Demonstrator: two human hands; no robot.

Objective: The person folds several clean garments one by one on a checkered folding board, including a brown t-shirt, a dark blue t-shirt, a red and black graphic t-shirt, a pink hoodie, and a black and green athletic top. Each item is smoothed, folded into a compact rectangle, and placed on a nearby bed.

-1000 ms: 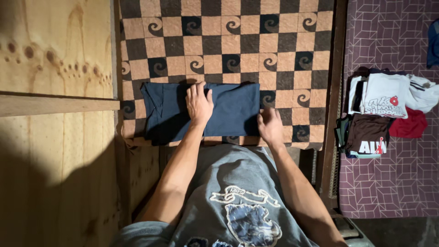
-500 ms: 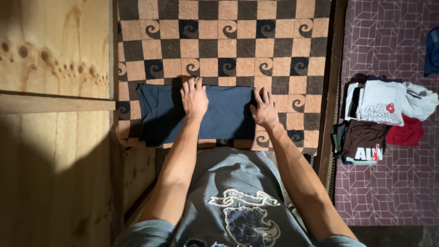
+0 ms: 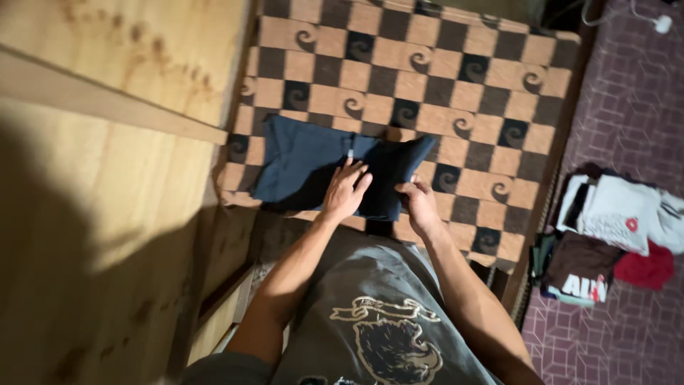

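A dim room seen from above: a cushioned surface covered in a brown-and-black checked cloth with swirl motifs (image 3: 427, 71) fills the upper middle of the frame, a pale plywood panel (image 3: 107, 142) takes the left side, and a maroon patterned floor mat (image 3: 627, 107) runs down the right. At the centre, the left hand (image 3: 345, 192) lies flat and spread, fingers wide, pressing down on a dark navy folded cloth garment (image 3: 306, 160) that sits on the near edge of the checked surface. Just to the right of it, the right hand (image 3: 419, 203) is closed around the garment's right edge, pinching a flap that is lifted and turned over toward the middle, its corner pointing up and to the right. Both forearms reach up from the lower part of the frame, the left nearly straight, the right bent in from the lower right, over a grey printed T-shirt (image 3: 377, 321) worn by the person. The work looks to be mid-fold: one side pinned, the other being brought across. The fold would want the flap laid level over the pinned half and smoothed. Well apart, at the right edge of the frame, a heap of white, brown and red clothes (image 3: 613, 228) lies on the mat.
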